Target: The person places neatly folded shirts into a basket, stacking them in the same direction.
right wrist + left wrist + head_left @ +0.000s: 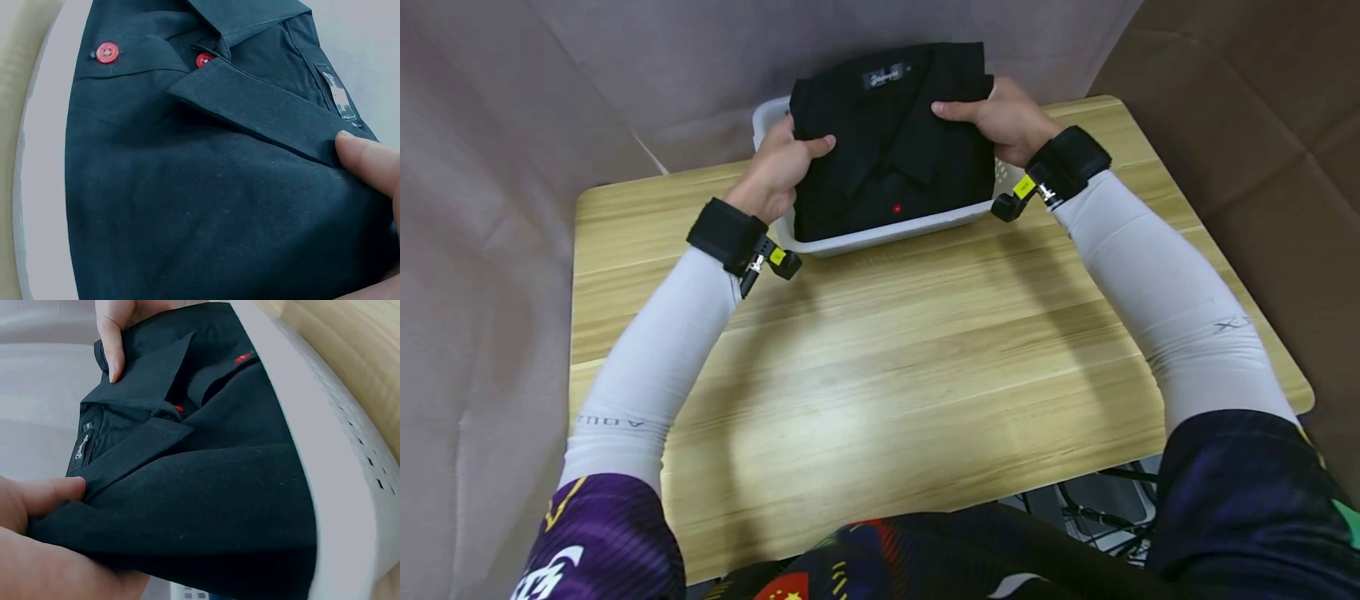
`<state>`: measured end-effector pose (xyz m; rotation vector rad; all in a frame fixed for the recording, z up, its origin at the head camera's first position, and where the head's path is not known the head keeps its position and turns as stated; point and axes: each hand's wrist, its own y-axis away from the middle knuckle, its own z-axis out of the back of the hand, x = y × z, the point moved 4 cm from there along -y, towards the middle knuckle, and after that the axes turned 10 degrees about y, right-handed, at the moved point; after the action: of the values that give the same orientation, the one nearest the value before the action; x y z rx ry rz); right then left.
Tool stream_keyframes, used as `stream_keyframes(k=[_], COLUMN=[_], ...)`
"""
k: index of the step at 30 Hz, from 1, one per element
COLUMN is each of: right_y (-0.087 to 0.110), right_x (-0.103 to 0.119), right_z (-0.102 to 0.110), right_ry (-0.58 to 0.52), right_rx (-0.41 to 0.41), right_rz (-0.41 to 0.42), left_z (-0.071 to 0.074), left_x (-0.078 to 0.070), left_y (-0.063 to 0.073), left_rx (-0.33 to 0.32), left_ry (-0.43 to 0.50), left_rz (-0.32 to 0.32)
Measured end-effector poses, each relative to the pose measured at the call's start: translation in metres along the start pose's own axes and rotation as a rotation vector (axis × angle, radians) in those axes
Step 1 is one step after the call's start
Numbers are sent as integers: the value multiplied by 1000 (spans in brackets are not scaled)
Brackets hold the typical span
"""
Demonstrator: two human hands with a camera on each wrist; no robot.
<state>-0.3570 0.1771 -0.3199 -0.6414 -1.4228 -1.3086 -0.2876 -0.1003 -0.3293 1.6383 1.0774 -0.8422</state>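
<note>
A folded black shirt [895, 142] with a collar, a neck label and red buttons lies in a white plastic basket [895, 229]. In the head view my left hand [778, 167] grips its left side, thumb on top and the other fingers underneath. My right hand [1011, 121] holds the opposite edge in the same way, its thumb by the collar. Close up in the left wrist view, the shirt [206, 475] slopes up from the basket rim [294, 425] toward the hands. A red button [107, 52] shows near the rim in the right wrist view.
The basket stands at the back of a wooden table [865, 367], near a grey cloth backdrop [662, 75]. Brown cloth [1262, 125] hangs along the right side. Dark cables [1105, 517] show below the table's front edge.
</note>
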Motion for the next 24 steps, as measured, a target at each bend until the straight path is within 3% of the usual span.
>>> stream_keyframes(k=[14, 19, 24], right_y=[-4, -8, -8], right_x=[-10, -15, -19], right_z=[-1, -3, -6], right_ry=[45, 67, 67], right_rx=[-35, -39, -32], right_rz=[-41, -68, -86], left_z=[6, 11, 17], left_x=[6, 6, 8], left_y=[-5, -9, -12], left_rx=[-15, -54, -92], left_ry=[-41, -91, -70], left_rz=[-2, -3, -9])
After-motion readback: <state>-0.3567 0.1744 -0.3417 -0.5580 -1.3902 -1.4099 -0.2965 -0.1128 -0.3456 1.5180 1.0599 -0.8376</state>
